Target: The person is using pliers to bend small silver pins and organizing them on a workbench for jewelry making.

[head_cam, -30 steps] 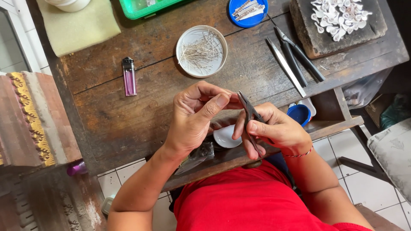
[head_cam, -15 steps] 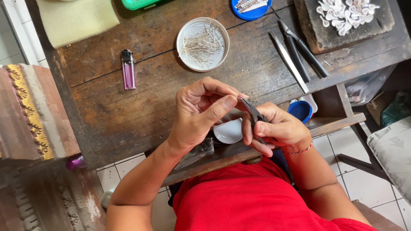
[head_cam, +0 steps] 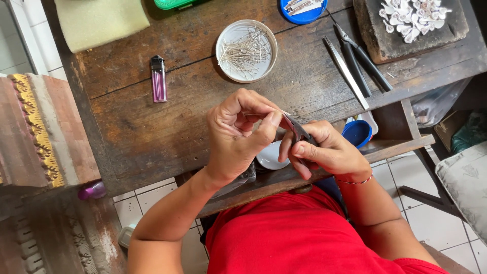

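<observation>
My right hand [head_cam: 324, 152] grips small dark pliers [head_cam: 296, 129], their jaws pointing up and left. My left hand [head_cam: 238, 133] is curled beside them, thumb and forefinger pinched at the plier tips on a tiny piece too small to make out. Both hands hover over the near edge of a worn wooden workbench [head_cam: 152, 127]. A small white dish [head_cam: 269, 158] lies just below the hands. Farther back stands a round white dish of thin metal wires [head_cam: 246, 50].
A purple lighter [head_cam: 159, 79] lies to the left. Tweezers and dark pliers [head_cam: 355, 61] lie at the right, beside a dark block holding white pieces [head_cam: 411, 18]. A blue lid [head_cam: 303, 9], a blue cap [head_cam: 356, 133] and a beige pad [head_cam: 101, 20] are also on the bench.
Both hands stayed together at the bench edge. The left thumb and forefinger closed in tighter on the plier tips. The view shifted slightly.
</observation>
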